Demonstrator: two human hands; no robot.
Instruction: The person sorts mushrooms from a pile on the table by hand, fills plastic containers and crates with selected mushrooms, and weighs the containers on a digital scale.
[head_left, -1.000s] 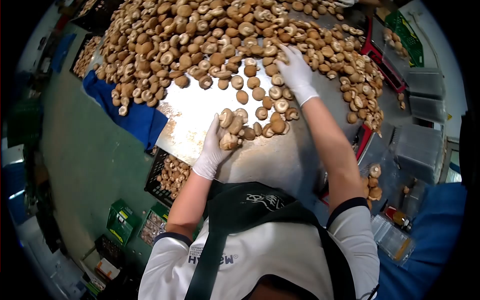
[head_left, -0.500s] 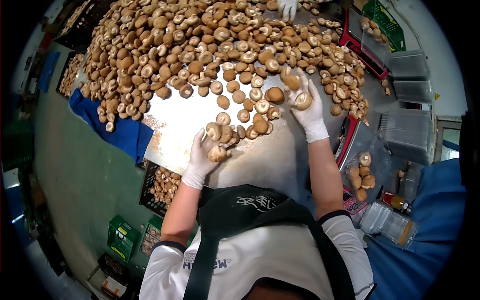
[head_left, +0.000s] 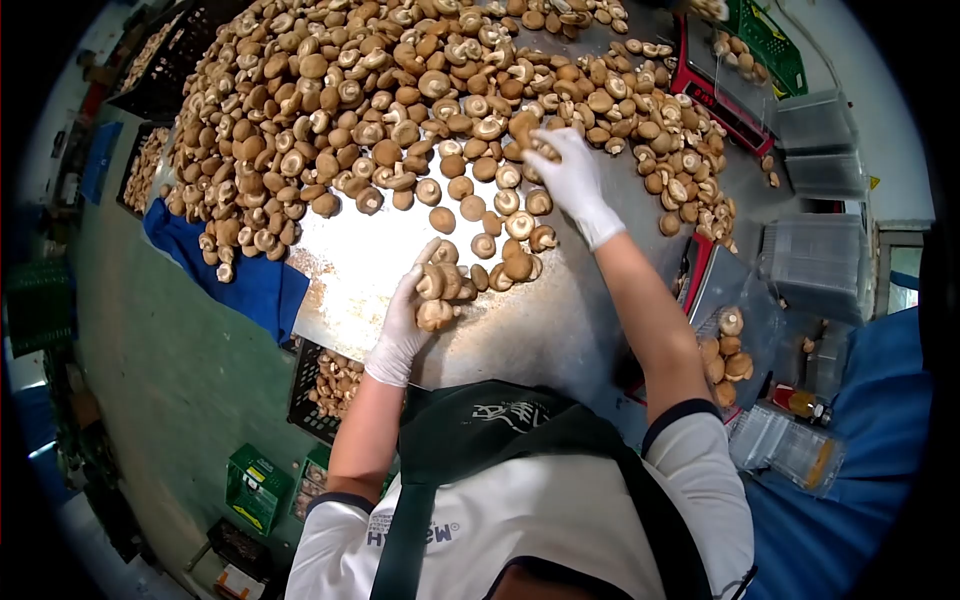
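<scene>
My left hand (head_left: 402, 325), in a white glove, is closed round several brown shiitake mushrooms (head_left: 437, 285) low over the near part of the metal table (head_left: 350, 250). My right hand (head_left: 567, 172), also gloved, reaches forward at the edge of the big mushroom pile (head_left: 330, 110). Its fingers are bent round a mushroom (head_left: 523, 128), with the palm turned down; what else lies under the fingers is partly hidden. Between my hands, loose mushrooms (head_left: 471, 208) lie spread on the metal, some cap up, some stem up.
To the right stand a red scale (head_left: 715, 100), stacks of clear plastic trays (head_left: 815, 265) and a clear pack of mushrooms (head_left: 730, 350). Another person's gloved hand (head_left: 710, 9) shows at the top. A blue cloth (head_left: 225, 270) hangs over the left edge, above a black crate (head_left: 318, 395).
My right hand has swung left and forward from beside the pile, turning from palm up to palm down. My left hand stays nearly in place. The other person's hand has moved right.
</scene>
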